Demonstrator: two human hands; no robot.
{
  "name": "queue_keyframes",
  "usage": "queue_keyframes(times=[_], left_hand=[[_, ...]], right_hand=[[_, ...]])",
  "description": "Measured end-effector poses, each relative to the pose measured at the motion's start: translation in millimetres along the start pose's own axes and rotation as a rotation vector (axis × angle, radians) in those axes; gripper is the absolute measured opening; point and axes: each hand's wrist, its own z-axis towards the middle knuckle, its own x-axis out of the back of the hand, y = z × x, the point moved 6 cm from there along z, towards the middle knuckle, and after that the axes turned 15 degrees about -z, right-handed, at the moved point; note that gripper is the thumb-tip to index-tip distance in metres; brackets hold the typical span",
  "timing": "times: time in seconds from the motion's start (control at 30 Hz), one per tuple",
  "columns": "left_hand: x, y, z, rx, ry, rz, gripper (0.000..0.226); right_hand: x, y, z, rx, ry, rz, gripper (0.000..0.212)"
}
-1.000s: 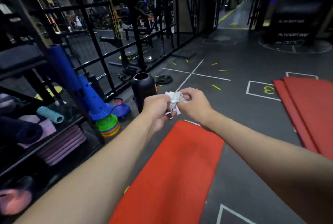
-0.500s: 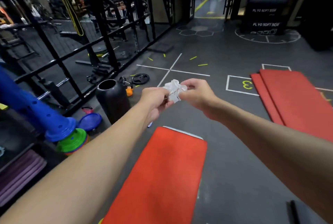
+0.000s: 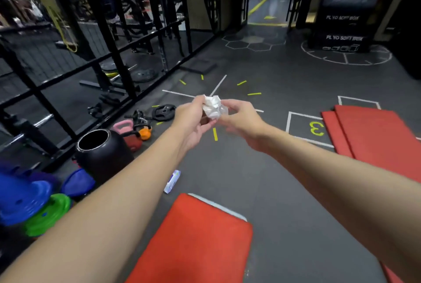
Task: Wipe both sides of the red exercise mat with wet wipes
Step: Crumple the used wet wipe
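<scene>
A red exercise mat (image 3: pixel 193 241) lies flat on the grey floor below my arms, its far end showing a pale edge. Both arms reach forward above it. A crumpled white wet wipe (image 3: pixel 213 107) is held in the air between my left hand (image 3: pixel 193 121) and my right hand (image 3: pixel 241 121), fingertips of both pinching it. A small white and purple wipe packet (image 3: pixel 172 181) lies on the floor just past the mat's far left corner.
A black open-topped barrel (image 3: pixel 102 155) stands to the left, with kettlebells (image 3: pixel 131 134) and a weight plate (image 3: pixel 164 112) behind it. Blue and green cones (image 3: pixel 29 205) sit at the lower left by a black rack. Two stacked red mats (image 3: pixel 376 139) lie to the right.
The view has tilted up and the mat has slid lower in the frame. My hands stay together on the wipe and have lifted further from the mat; the wipe packet has come into view.
</scene>
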Motion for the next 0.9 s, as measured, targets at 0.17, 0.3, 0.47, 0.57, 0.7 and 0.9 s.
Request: queue_keyframes(times=[0.17,0.3,0.47,0.57,0.7,0.9], left_hand=[[-32.6,5.9,98.2,-0.012,0.062,-0.010,0.012],[-39.2,5.4,188.6,-0.075,0.153,-0.001,0.025],[-27.0,11.1,292.3,-0.176,0.333,-0.043,0.021],[-20.8,19.9,329.4,-0.163,0.434,-0.055,0.018],[6.9,32.1,358.5,-0.149,0.583,-0.166,0.015],[67.1,41.3,411.9,-0.229,0.823,-0.178,0.023]], right_hand=[[19.5,32.3,119.1,-0.011,-0.050,-0.013,0.023],[19.3,59.7,208.9,0.022,-0.169,-0.009,0.021],[-1.8,85.0,332.6,0.158,-0.347,-0.108,0.033],[-22.0,93.3,387.0,0.208,-0.430,-0.129,0.039],[-72.0,104.6,433.5,0.228,-0.576,-0.106,0.049],[-158.5,112.3,512.0,0.317,-0.785,-0.112,0.024]])
